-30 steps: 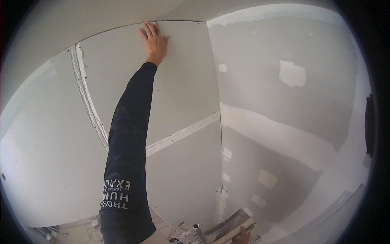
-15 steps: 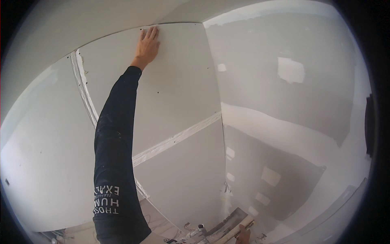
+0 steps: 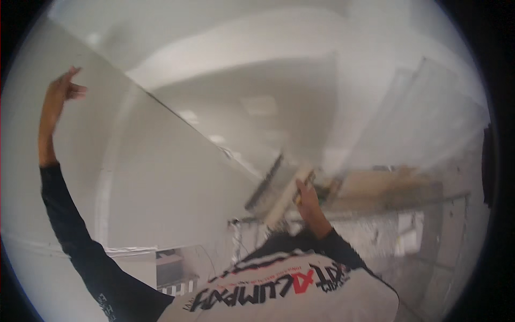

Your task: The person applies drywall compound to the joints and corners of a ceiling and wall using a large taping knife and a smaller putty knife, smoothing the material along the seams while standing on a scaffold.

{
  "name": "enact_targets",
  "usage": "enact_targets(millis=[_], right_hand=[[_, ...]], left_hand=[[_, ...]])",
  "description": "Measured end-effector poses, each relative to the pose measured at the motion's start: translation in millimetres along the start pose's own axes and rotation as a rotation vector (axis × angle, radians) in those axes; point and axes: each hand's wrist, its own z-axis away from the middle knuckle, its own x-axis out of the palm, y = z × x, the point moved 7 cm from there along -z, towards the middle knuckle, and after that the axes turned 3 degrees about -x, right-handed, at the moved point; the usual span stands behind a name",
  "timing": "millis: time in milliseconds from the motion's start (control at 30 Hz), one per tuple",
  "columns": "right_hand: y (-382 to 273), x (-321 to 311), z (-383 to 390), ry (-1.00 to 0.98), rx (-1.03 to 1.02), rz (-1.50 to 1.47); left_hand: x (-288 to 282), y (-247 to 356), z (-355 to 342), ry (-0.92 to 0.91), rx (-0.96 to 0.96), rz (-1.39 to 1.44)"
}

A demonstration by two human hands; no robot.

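Note:
My left hand (image 3: 60, 102) is raised at the far left, in front of the grey plasterboard wall (image 3: 155, 182). It holds nothing, and its fingers are apart and slightly bent. Whether a fingertip touches the board cannot be made out. Low in front of my body, my right hand (image 3: 309, 206) is closed around a wide plastering blade (image 3: 281, 201) with a pale back bar and a dark long edge. Motion blurs the blade, and a small yellow part shows by my fingers.
A dark line marks the wall corner (image 3: 177, 114). Pale filler patches (image 3: 258, 105) spot the adjoining wall. At right, a brownish plank-like surface (image 3: 383, 185) lies beside a metal rail (image 3: 397, 206). A grey box-like thing (image 3: 169, 263) stands lower left.
The view has swung right and down. My left hand has come away from the top of the board. My right hand and the blade now show more fully.

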Motion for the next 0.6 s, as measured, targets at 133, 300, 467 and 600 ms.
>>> enact_targets(millis=[133, 300, 467, 600], right_hand=[[-39.5, 3.8, -11.4, -0.041, -0.057, -0.215], [-44.8, -28.8, -28.0, -0.088, -0.07, -0.372], [-60.1, -52.7, -40.7, -0.013, -0.017, -0.432], [-67.3, -63.0, -30.2, 0.069, -0.135, -0.217]], left_hand=[[235.6, 11.1, 170.3, -0.405, 0.051, 0.255], [473.8, 56.3, 309.7, -1.028, -0.175, 1.031], [566.4, 147.0, 348.2, -0.779, -0.492, 1.487], [598.8, 135.5, 332.0, -0.544, -0.58, 1.384]])
